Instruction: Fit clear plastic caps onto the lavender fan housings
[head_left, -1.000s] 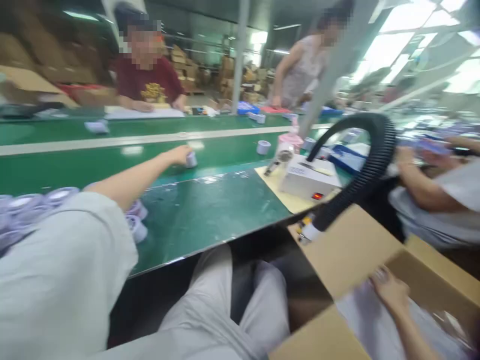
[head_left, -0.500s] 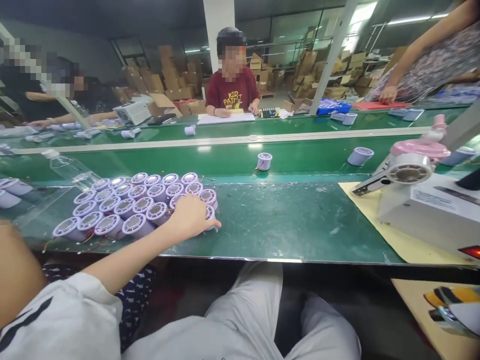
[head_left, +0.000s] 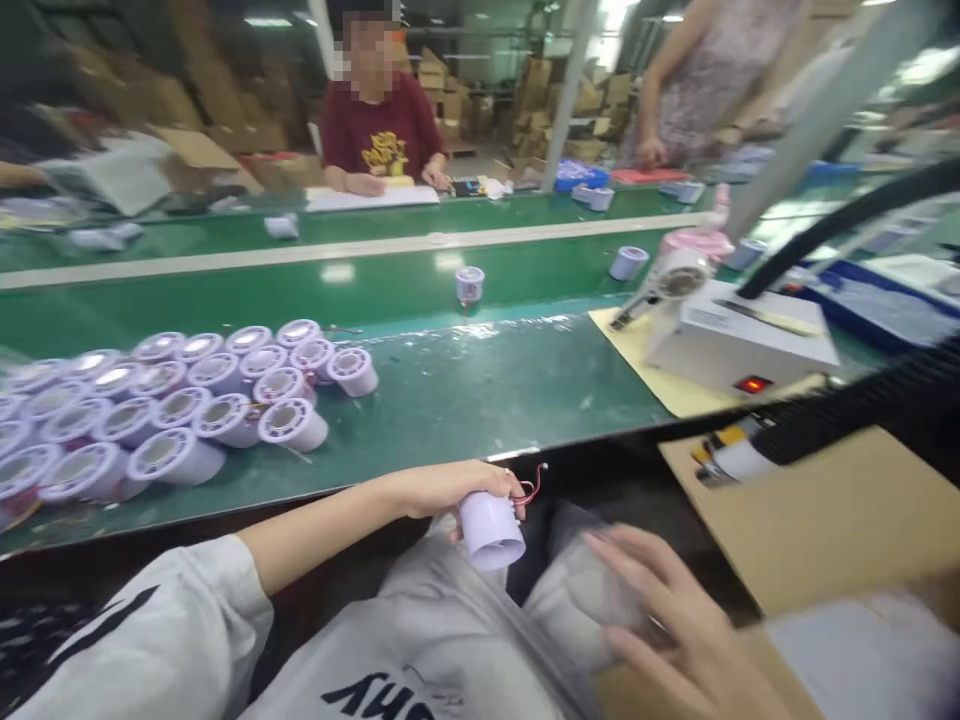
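Observation:
My left hand (head_left: 450, 490) grips a small lilac cylindrical part (head_left: 491, 530) with red and black wires (head_left: 531, 490), held over my lap just below the table edge. My right hand (head_left: 675, 625) is blurred at the lower right, fingers spread, resting on a clear plastic bag (head_left: 600, 590). A cluster of several identical lilac parts (head_left: 172, 405) lies on the green table (head_left: 465, 395) to the left. One more lilac part (head_left: 469, 284) stands alone on the green conveyor belt (head_left: 225, 305) beyond.
A white machine box (head_left: 739, 340) with a red light sits on yellow paper at the right, a black hose (head_left: 847, 215) arching over it. A cardboard box (head_left: 825, 520) stands at lower right. Two people work across the belt.
My left hand picked one lilac part from the cluster and drew it back over my lap. My right hand came into view with the clear bag. The camera swung right.

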